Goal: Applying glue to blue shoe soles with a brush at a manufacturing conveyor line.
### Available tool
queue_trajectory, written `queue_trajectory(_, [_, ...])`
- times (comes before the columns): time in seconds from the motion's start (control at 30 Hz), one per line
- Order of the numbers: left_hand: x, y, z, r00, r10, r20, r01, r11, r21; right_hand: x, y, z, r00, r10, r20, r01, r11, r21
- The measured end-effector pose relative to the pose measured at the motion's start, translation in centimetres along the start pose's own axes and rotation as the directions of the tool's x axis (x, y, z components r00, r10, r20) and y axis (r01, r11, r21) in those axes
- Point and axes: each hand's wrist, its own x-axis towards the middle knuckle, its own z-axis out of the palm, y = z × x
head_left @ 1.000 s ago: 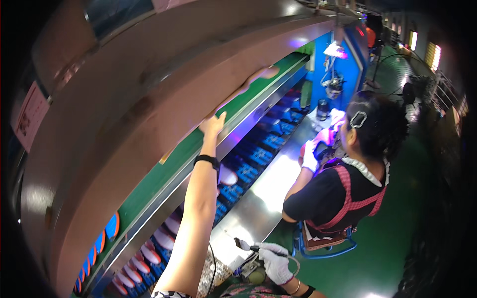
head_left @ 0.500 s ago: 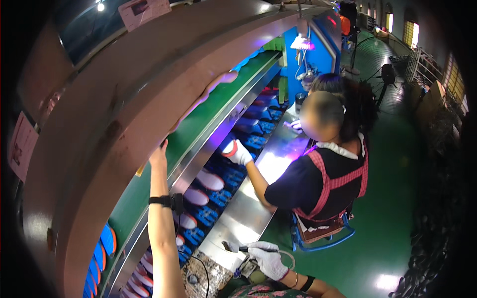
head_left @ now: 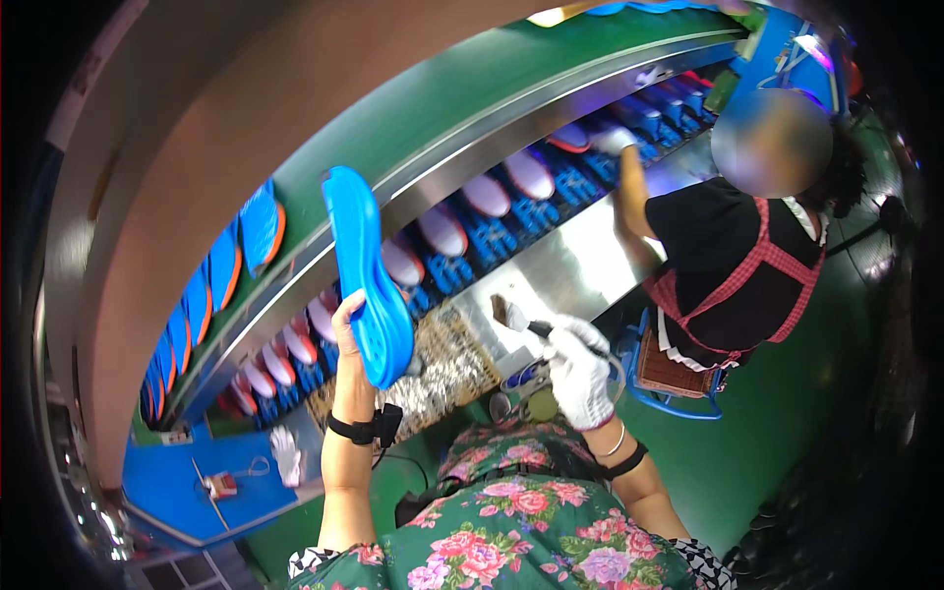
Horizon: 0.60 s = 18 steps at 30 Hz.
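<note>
My bare left hand (head_left: pixel 347 320) grips a blue shoe sole (head_left: pixel 372 275) near its lower end. The sole stands nearly upright in front of a row of white-topped soles (head_left: pixel 442 234) with reddish rims, which rest in blue holders. In my right hand (head_left: pixel 577 379), covered by a white knit glove, is a brush (head_left: pixel 511 315) with a dark handle. Its bristles are over the metal ledge (head_left: pixel 595 231); whether they touch it I cannot tell. Several blue soles with orange edges (head_left: pixel 261 228) lie on the green belt (head_left: pixel 364 133) at the left.
A co-worker (head_left: pixel 733 236) sits on a blue-framed chair (head_left: pixel 654 393) at the right, one gloved hand (head_left: pixel 615 140) at the sole row. A stained, glittery patch (head_left: pixel 447 359) covers the ledge's near part. On the blue table (head_left: pixel 177 482) lies a white glove (head_left: pixel 285 455). The brown machine hood (head_left: pixel 236 108) overhangs the belt.
My left hand has come back from under the hood with a blue sole in it. The view has swung left and down. My right hand still holds the brush.
</note>
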Motion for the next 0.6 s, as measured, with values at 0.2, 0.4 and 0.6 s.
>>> queue_trajectory(0.2, [-9.2, -5.3, 0.7, 0.995, -0.005, -0.098, 0.024, 0.980, 0.195, -1.4, -0.9, 5.2, 0.636, -0.334, 0.695, 0.771, 0.309, -0.557])
queue_trajectory(0.4, [-10.2, -8.5, 2.4, 0.985, -0.127, 0.119, 0.173, 0.798, -0.577, -1.7, -0.3, 11.7, 0.745, -0.176, 0.644, 0.578, 0.651, -0.492])
queue_trajectory(0.6, [-8.7, -8.0, 2.7, 0.986, -0.149, -0.070, 0.077, 0.796, -0.601, -0.7, 1.2, 14.2, 0.764, -0.161, 0.625, 0.540, 0.691, -0.481])
